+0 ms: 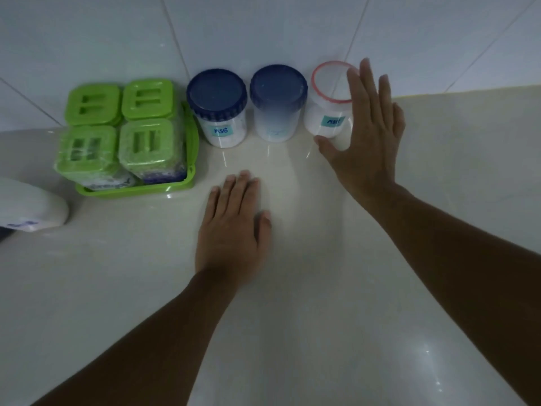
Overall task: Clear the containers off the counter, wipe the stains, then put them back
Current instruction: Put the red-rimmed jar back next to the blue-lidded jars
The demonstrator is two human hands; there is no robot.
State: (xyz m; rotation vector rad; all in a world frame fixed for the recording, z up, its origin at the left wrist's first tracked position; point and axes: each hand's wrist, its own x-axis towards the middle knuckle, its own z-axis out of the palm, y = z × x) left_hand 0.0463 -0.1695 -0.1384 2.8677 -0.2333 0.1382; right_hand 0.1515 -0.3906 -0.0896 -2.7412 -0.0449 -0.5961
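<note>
Three jars stand in a row against the tiled wall on the pale counter [292, 288]. The left jar [219, 109] has a dark blue lid and an "MSG" label. The middle jar [276, 104] also has a dark blue lid. The right jar [326, 101] is clear with a red rim and a blue label. My right hand [366, 133] is spread open beside the right jar, thumb near its base, not gripping it. My left hand [234, 227] lies flat on the counter in front of the jars, holding nothing.
A green tray [137, 189] at the left holds several green-lidded containers [123, 133]. A white object [29, 206] lies at the left edge. The tiled wall [263, 30] closes off the back.
</note>
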